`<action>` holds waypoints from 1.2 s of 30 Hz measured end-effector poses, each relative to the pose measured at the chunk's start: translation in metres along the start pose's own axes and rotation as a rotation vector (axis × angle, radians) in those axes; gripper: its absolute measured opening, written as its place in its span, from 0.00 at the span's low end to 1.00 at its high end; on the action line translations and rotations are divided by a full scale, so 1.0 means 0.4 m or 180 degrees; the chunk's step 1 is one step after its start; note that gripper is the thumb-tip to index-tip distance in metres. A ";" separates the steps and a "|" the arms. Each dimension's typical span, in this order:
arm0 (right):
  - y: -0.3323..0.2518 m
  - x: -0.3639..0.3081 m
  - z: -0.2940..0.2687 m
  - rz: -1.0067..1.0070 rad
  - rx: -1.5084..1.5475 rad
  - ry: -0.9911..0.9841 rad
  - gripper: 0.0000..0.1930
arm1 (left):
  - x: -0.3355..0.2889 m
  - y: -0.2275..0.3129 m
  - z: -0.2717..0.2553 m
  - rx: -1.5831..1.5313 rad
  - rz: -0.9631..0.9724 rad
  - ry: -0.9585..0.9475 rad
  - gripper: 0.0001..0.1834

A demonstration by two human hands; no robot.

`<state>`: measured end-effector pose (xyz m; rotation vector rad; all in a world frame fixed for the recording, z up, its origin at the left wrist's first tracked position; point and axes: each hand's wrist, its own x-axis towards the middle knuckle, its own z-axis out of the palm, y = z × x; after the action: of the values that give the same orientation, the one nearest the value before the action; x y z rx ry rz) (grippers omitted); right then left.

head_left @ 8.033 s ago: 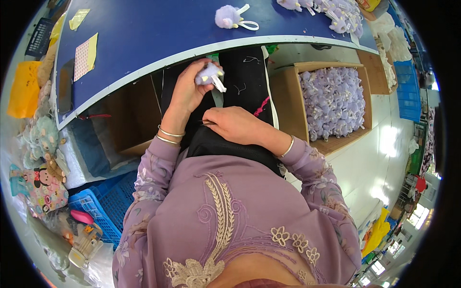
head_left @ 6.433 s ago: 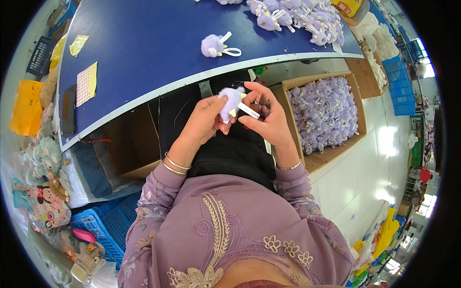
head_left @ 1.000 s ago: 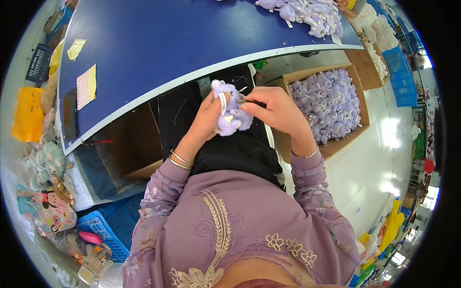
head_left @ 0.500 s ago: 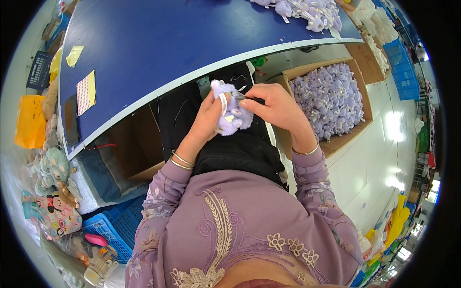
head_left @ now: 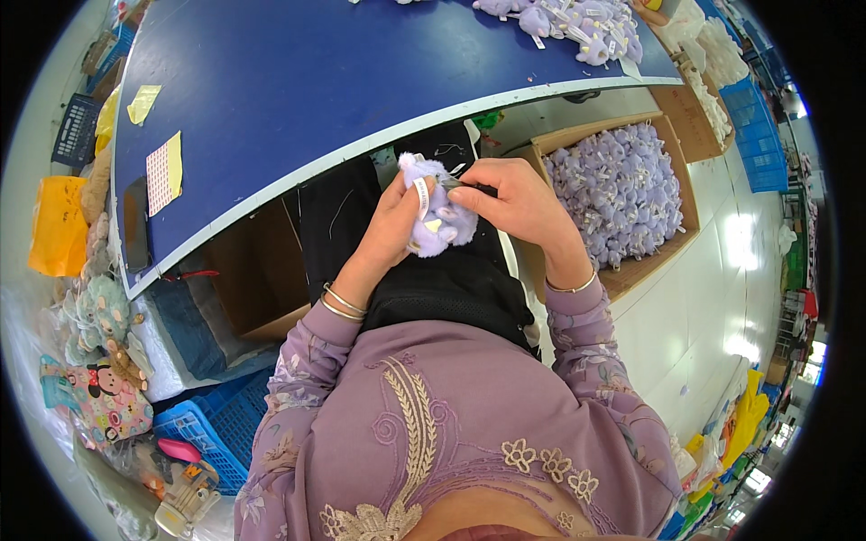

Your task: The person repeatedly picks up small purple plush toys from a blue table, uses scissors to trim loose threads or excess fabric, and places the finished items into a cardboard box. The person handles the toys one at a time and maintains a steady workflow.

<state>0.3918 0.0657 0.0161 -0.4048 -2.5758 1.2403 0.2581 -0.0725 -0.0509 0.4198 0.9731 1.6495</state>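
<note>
A small lilac plush toy (head_left: 442,224) with a pale yellow patch and a white fabric label is held over my lap. My left hand (head_left: 393,216) grips it from the left, thumb on top beside the label. In my right hand (head_left: 519,198) is a slim dark metal tool (head_left: 488,190), pinched between thumb and fingers. Its tip meets the plush's upper right side; the exact kind of tool is mostly hidden by my fingers.
A blue-topped table (head_left: 343,81) spans the front, with a heap of lilac plush toys (head_left: 591,32) at its far right. An open cardboard box (head_left: 686,194) full of similar toys stands at right. A blue crate (head_left: 203,428) sits at lower left; a dark phone (head_left: 134,225) lies on the table's left edge.
Almost nothing differs. The plush and both hands keep nearly the same pose, and the view has shifted very slightly.
</note>
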 end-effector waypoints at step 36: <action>0.111 -0.029 -0.114 0.0993 0.1173 0.1654 0.09 | 0.010 -0.007 -0.008 -0.0384 0.0180 -0.0615 0.24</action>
<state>0.4244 0.1209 0.0074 -0.9301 -1.8531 1.4391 0.2563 -0.0698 -0.0557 0.5186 0.7205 1.6745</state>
